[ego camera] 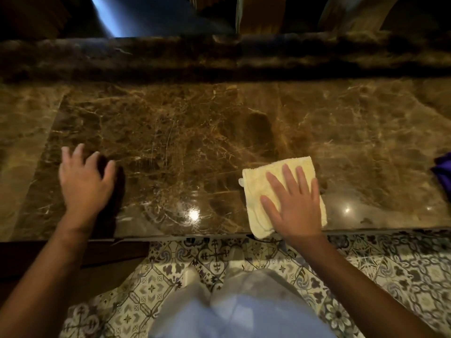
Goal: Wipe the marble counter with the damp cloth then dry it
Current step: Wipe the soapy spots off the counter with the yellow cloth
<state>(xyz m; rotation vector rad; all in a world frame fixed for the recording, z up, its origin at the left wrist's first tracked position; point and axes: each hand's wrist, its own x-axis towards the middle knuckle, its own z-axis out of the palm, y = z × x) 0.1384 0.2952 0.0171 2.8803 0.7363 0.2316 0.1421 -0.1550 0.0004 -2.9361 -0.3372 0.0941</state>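
Head view shows the right hand (291,206) spread flat on a folded yellow cloth (283,193), soft, light and likely to bunch, at the marble counter (170,132) near edge, best pressed by palm, while the open left hand (84,179) rests empty left of the cloth.

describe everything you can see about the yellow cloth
The yellow cloth is a pale, fluffy towel-like square, folded flat, with a small whitish corner poking out at its left side. It lies on the brown marble counter, right of centre, its near corner reaching the front edge. The right hand presses flat on it, fingers spread, covering its lower right part. Whether it is damp cannot be told.
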